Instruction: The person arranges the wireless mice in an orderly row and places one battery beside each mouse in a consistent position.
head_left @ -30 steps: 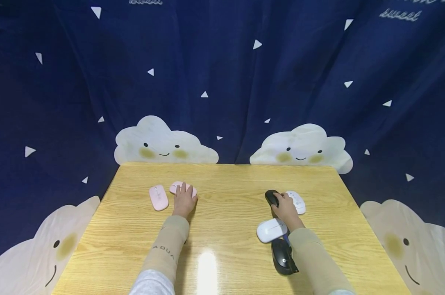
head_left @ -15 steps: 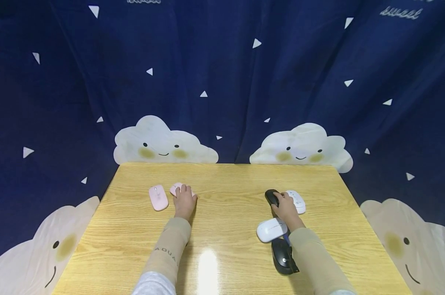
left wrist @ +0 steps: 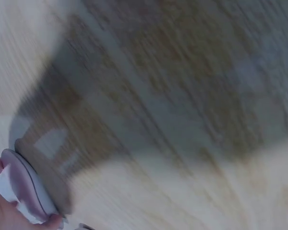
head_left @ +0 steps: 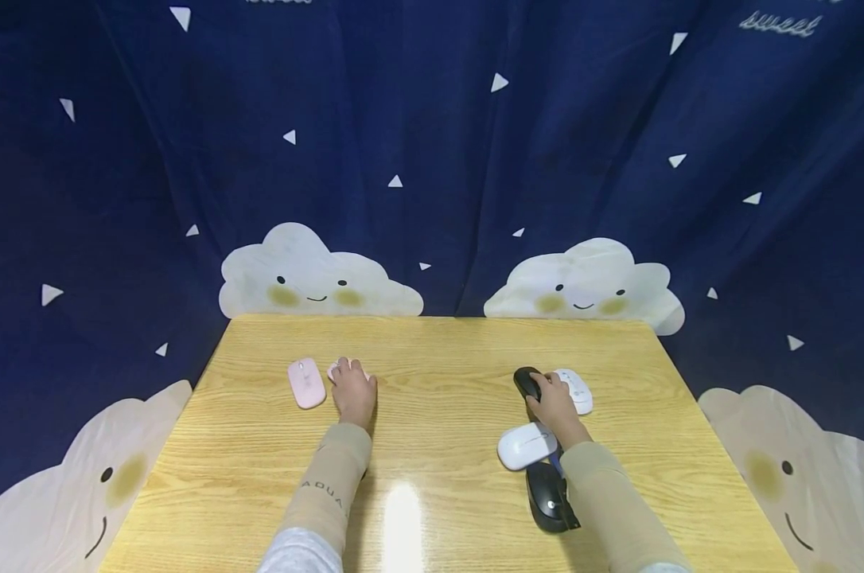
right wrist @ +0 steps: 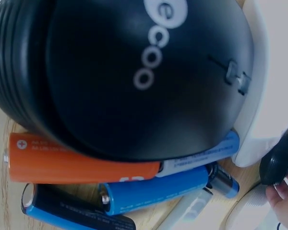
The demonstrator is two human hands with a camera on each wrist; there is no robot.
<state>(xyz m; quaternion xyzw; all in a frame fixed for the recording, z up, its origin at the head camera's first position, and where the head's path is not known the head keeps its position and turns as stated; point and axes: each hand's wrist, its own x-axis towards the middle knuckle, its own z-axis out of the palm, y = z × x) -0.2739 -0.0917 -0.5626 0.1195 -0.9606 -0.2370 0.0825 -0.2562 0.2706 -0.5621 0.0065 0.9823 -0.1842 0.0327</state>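
Observation:
My left hand grips a pink computer mouse at the back left of the table, covering most of it. Thumb and a fingertip hold that pink mouse by its edges in the left wrist view. A second pink mouse lies just left of it. On the right, thumb and fingers of my right hand pinch a small black mouse by its sides. Beside this hand lies a white mouse; another white mouse is nearer, by the wrist.
A larger black mouse with white lettering lies in front of the nearer white mouse. Against it, in the right wrist view, are an orange battery, a blue battery and several more batteries. A dark blue curtain hangs behind the wooden table.
My left hand has shifted slightly left over the pink mouse, and its fingers have drawn in, so less of the mouse shows. The right hand stays on the small black mouse.

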